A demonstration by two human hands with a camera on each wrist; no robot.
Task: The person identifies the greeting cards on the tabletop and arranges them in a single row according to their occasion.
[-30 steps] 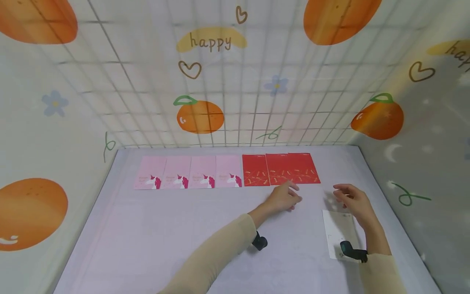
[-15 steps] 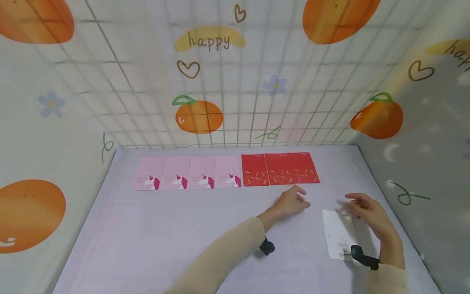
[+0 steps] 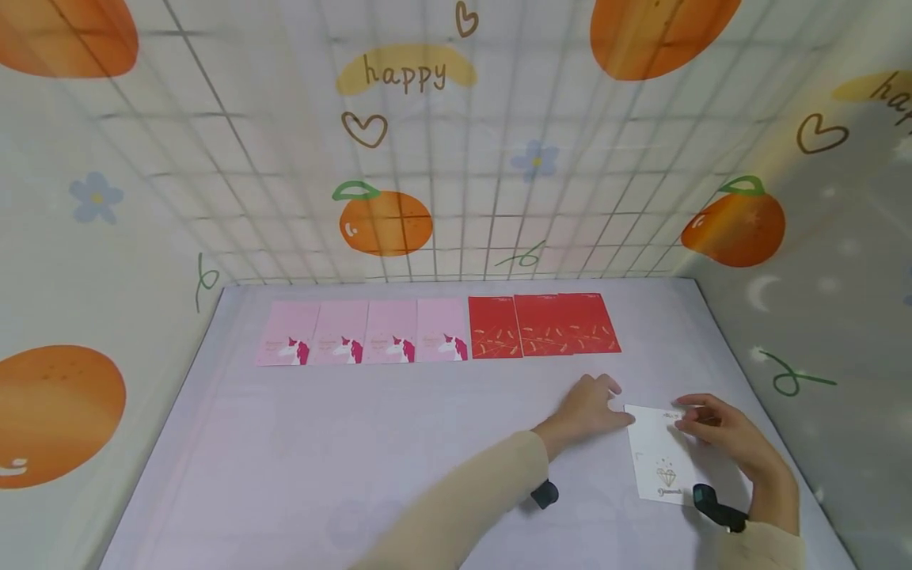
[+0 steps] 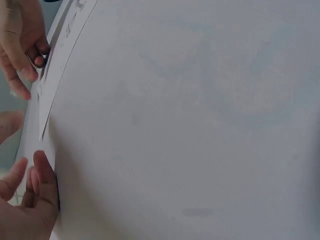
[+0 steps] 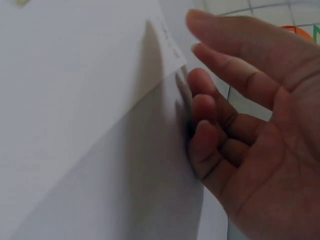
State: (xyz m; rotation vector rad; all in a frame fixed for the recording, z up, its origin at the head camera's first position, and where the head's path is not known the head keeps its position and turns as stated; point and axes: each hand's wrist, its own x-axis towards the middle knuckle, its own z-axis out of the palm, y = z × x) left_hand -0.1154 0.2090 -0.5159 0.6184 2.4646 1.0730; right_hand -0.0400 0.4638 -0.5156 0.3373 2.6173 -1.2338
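A white card (image 3: pixel 659 451) printed with a small diamond lies on the right part of the table. My left hand (image 3: pixel 586 408) is beside the card's upper left corner, thumb toward it; in the left wrist view, a small gap separates that hand (image 4: pixel 37 195) from the card (image 4: pixel 62 55). Over the card's upper right side is my right hand (image 3: pixel 737 435), fingers loosely bent. From the right wrist, the hand (image 5: pixel 260 115) sits by the card's corner (image 5: pixel 172 57) with nothing between thumb and fingers; whether a fingertip touches the card I cannot tell.
Several pink unicorn cards (image 3: pixel 392 332) form a row along the table's back edge. Right of them lie red cards (image 3: pixel 492 326) with gold marks, two of them overlapping. A patterned curtain (image 3: pixel 456 158) hangs behind, and another fabric wall (image 3: pixel 826 317) borders the right side.
My left hand has moved right and nearer, away from the red cards to the white card's corner. My right hand has shifted right and nearer. The white card has stayed in place.
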